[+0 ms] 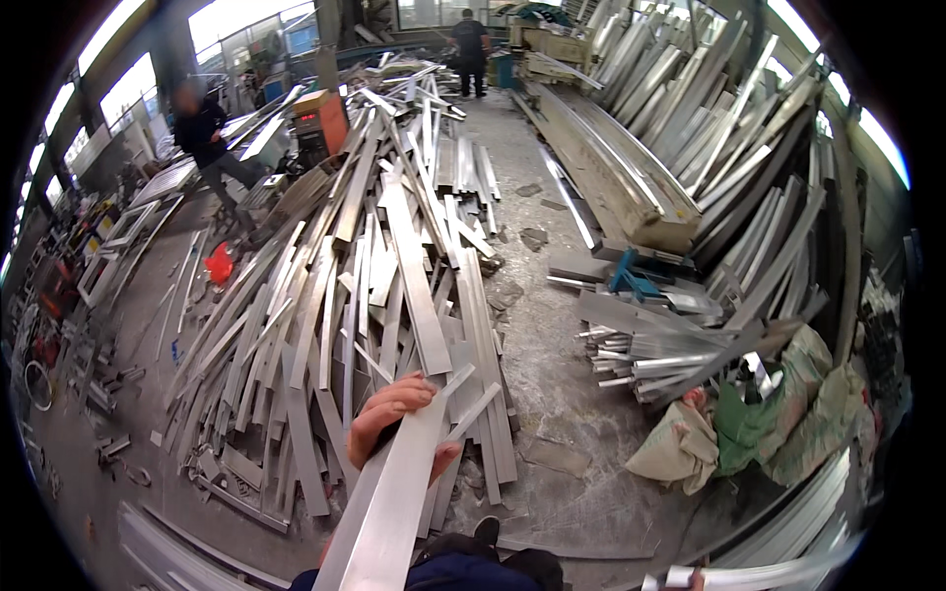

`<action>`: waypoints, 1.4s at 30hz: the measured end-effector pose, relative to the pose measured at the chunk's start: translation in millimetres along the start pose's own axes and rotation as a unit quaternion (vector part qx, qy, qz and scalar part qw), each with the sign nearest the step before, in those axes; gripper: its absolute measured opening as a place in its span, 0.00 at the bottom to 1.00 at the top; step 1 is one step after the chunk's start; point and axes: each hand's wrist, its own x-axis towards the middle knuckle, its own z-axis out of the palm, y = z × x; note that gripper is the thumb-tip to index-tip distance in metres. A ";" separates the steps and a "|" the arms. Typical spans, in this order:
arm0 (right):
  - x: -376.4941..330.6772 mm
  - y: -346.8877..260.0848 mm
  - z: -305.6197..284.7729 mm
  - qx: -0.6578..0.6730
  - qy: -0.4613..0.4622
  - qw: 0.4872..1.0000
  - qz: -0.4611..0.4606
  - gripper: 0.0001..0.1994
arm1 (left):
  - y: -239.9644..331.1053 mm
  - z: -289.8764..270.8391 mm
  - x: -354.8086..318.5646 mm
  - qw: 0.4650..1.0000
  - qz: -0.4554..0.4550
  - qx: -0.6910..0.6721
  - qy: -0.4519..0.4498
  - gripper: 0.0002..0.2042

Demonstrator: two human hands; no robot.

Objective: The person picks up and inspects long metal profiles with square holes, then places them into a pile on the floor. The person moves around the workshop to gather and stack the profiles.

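Observation:
A long, silvery rectangular metal bar point(394, 488) slants from the lower edge up toward the middle, close in front of me. My left hand point(386, 412) is closed on it, its fingers curled around the left side near the far end. At the bar's right side a small patch of skin shows, apparently my right hand point(445, 460), mostly hidden under the metal. Thinner strips point(473, 412) stick out just beyond the far end, beside the hands. Past them lies a large heap of similar metal lengths point(325, 305).
Sacks point(680, 443) and stacked profiles point(660, 350) are on the right, beside a long machine bed point(611, 163). More profiles point(778, 552) lie near the lower right. One person point(202, 133) is at left; another point(471, 49) stands at the back. A floor strip point(527, 295) runs between the piles.

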 end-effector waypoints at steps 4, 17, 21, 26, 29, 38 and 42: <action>86.7 11.9 178.9 0.190 -0.185 0.963 -0.041 0.27 | -7.0 -11.1 -1.1 0.993 -0.014 0.114 0.027 0.31; 56.8 6.8 510.9 -0.285 -0.627 0.641 0.338 0.27 | -95.5 101.7 44.3 0.936 -0.026 0.342 0.084 0.29; 137.4 -29.7 604.5 -0.501 -0.653 0.562 -0.081 0.18 | -145.5 170.4 98.9 0.939 -0.014 0.342 0.036 0.29; 206.5 -51.9 677.3 -0.365 -0.614 0.618 -0.328 0.18 | -198.5 219.3 135.5 0.925 -0.004 0.375 0.057 0.28; 207.6 -45.4 730.3 -0.246 -0.593 0.709 -0.291 0.18 | -245.7 234.7 141.2 0.922 -0.027 0.383 0.061 0.31; 220.8 -44.0 919.8 -0.118 -0.597 0.533 -0.589 0.28 | -466.2 301.6 183.1 0.942 -0.044 0.327 0.059 0.30; 206.7 -55.4 1040.7 -0.018 -0.514 0.499 -0.697 0.25 | -566.7 296.9 212.1 0.937 -0.047 0.337 0.084 0.29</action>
